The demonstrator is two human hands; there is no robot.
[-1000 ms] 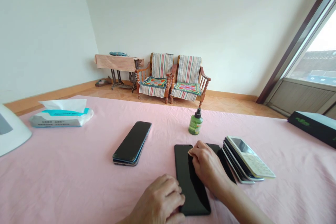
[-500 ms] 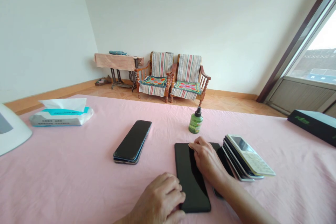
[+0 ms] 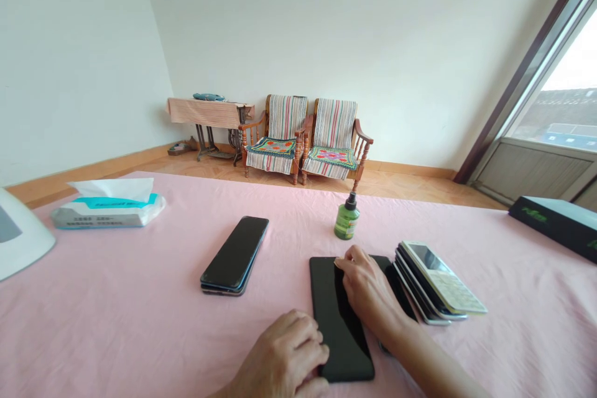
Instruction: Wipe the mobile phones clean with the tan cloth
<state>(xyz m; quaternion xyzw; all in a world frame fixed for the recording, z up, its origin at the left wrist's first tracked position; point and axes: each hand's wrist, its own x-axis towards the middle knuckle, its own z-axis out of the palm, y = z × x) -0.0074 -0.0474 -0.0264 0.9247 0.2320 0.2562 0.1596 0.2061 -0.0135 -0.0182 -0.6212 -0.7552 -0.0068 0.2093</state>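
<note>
A black tablet [image 3: 333, 317] lies flat on the pink cloth. My left hand [image 3: 284, 354] rests at its left edge, fingers curled together against the side. Over the tablet's upper part, my right hand [image 3: 366, 286] is closed, with thumb and fingertips pinched on its dark surface; what they hold, if anything, is too small to tell. Under and beyond that hand lies another dark device [image 3: 402, 289], mostly hidden. Just right of it a stack of phones [image 3: 443, 283] has a white and patterned one on top. Left of the tablet is a smaller phone stack [image 3: 237, 255].
A green pump bottle [image 3: 346, 219] stands behind the tablet. The tissue pack [image 3: 109, 211] and a white rounded object [image 3: 21, 236] are at the left, a black box [image 3: 550, 224] at the right. Two wooden chairs [image 3: 333, 130] stand beyond the table.
The whole view has shifted very slightly. Both hands keep the same pose on the tablet.
</note>
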